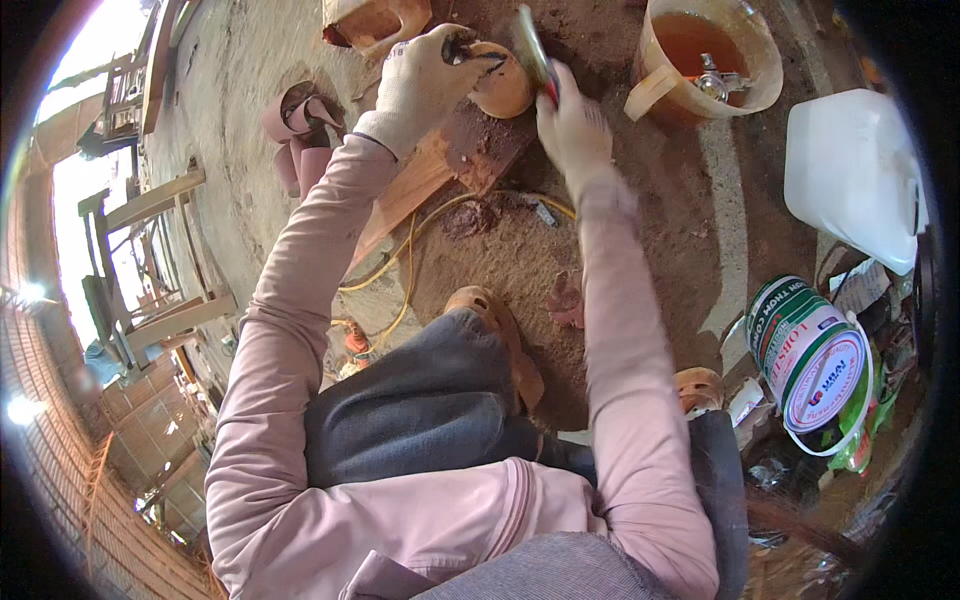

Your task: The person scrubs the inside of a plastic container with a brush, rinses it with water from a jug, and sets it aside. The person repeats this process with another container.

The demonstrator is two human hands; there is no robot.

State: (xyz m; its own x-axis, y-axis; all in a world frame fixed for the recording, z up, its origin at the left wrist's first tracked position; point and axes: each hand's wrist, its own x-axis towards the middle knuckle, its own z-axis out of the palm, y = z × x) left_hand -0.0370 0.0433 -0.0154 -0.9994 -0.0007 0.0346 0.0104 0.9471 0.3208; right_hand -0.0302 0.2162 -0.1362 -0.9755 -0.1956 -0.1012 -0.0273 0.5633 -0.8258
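Grey cloth (550, 572); right fingers (568, 100) grip tool (535, 48); bucket (766, 75): brown liquid (688, 38).

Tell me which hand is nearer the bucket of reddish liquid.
Right. The right hand is to the left of the bucket; the left hand is farther left, beyond the right one.

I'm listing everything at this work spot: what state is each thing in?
Left gloved hand: at the round tan piece, grip unclear
Right gloved hand: closed on the red-handled tool, blurred
Handled bucket: open-topped, holding reddish-brown liquid
White jug: contents unclear
Pinkish strip: curled
Yellow cord: slack, bent
Green-and-white tub: visible round end closed
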